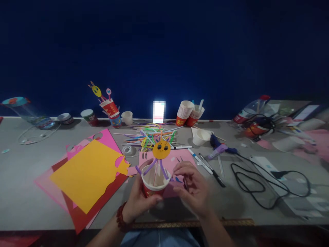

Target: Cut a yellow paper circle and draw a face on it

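Note:
My left hand (138,195) is wrapped round a red and white paper cup (155,185) near the front of the table. A round orange paper face (161,149) with dark eyes rises above the cup's mouth. Purple pipe-cleaner limbs (149,167) spread from the face over the rim, and a thin stick runs down inside the cup. To the cup's right hovers my right hand (192,188), fingers curved and apart, with nothing visible in them. Beneath lies a pink paper sheet (185,156) with small cut pieces.
Coloured sheets, an orange one (84,175) on top, lie left. Pipe cleaners (154,135) pile up behind the cup. Stacked paper cups (184,111), a glue gun (218,145), markers (200,161), a black cable (246,185) and a bottle (250,111) stand or lie right.

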Available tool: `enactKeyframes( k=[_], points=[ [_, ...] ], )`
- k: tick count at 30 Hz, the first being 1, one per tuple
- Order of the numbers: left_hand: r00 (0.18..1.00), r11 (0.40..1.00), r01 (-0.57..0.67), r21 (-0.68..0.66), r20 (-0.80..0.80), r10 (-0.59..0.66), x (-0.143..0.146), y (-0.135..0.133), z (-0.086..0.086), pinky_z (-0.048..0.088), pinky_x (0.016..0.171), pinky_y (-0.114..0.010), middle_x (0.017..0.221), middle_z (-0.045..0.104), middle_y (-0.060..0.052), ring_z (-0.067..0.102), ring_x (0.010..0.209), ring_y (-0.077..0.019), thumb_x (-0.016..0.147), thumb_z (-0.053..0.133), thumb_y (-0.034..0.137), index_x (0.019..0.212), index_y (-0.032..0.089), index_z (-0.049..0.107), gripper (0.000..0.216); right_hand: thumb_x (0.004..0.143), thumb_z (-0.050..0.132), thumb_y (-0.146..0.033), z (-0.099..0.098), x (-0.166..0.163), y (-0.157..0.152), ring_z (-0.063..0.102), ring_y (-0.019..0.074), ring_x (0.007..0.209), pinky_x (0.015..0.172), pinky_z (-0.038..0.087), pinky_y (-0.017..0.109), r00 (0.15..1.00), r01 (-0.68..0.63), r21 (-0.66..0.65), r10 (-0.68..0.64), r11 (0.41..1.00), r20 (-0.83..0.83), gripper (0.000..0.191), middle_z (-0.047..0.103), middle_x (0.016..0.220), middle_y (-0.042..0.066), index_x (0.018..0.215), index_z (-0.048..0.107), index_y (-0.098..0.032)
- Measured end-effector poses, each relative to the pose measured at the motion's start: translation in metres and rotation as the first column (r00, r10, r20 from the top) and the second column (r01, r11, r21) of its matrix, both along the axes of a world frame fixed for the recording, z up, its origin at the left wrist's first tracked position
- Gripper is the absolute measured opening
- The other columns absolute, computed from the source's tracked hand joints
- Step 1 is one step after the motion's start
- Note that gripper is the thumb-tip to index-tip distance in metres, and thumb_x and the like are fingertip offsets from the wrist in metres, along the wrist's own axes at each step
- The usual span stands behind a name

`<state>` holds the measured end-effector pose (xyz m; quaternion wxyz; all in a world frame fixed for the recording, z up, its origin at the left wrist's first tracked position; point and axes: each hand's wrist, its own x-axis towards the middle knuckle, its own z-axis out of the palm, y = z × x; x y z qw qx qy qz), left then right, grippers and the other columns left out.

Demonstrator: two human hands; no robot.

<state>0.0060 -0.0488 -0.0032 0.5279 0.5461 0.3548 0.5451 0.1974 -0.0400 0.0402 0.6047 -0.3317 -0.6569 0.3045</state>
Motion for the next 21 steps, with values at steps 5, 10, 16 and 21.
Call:
enactKeyframes(
  k=[5,10,16,21],
  points=[
    [1.000,1.000,0.005,0.018,-0.001,-0.005,0.001,0.001,-0.003,0.046,0.107,-0.049,0.139,0.055,-0.015,0.056,0.126,-0.0355,0.070,0.083,0.053,0.147,0.024,0.039,0.093,0.083,0.067,-0.009,0.011,0.005,-0.003,0.062,0.0221,0.090,0.078,0.051,0.035,0.992,0.065,0.052,-0.070,0.997,0.106,0.024,0.066,0.090,0.006,0.100,0.066,-0.025],
    [1.000,1.000,-0.004,0.029,-0.024,0.005,0.001,0.002,-0.003,0.046,0.107,-0.048,0.137,0.057,-0.013,0.056,0.126,-0.0351,0.069,0.083,0.053,0.145,0.026,0.042,0.091,0.084,0.063,-0.004,0.023,0.007,-0.002,0.064,0.0199,0.084,0.077,0.051,0.034,0.984,0.022,0.051,-0.031,0.998,0.173,0.022,0.067,0.085,0.003,0.093,0.065,-0.024],
    [1.000,0.998,0.021,-0.055,0.012,-0.020,0.002,0.002,0.001,0.047,0.105,-0.047,0.136,0.058,-0.016,0.059,0.123,-0.0351,0.066,0.083,0.056,0.144,0.022,0.042,0.095,0.084,0.064,-0.004,0.026,0.009,0.001,0.065,0.0198,0.081,0.074,0.052,0.034,0.981,0.005,0.062,-0.017,0.998,0.194,0.022,0.068,0.083,0.003,0.092,0.068,-0.024],
    [0.999,0.994,0.044,-0.103,0.028,-0.041,0.002,0.003,0.000,0.048,0.103,-0.046,0.133,0.061,-0.015,0.061,0.119,-0.0344,0.065,0.083,0.056,0.144,0.021,0.041,0.096,0.084,0.066,-0.005,0.027,0.011,0.003,0.066,0.0206,0.082,0.071,0.053,0.033,0.986,-0.024,0.050,0.016,0.998,0.166,0.022,0.069,0.085,0.005,0.093,0.071,-0.025]
  ],
)
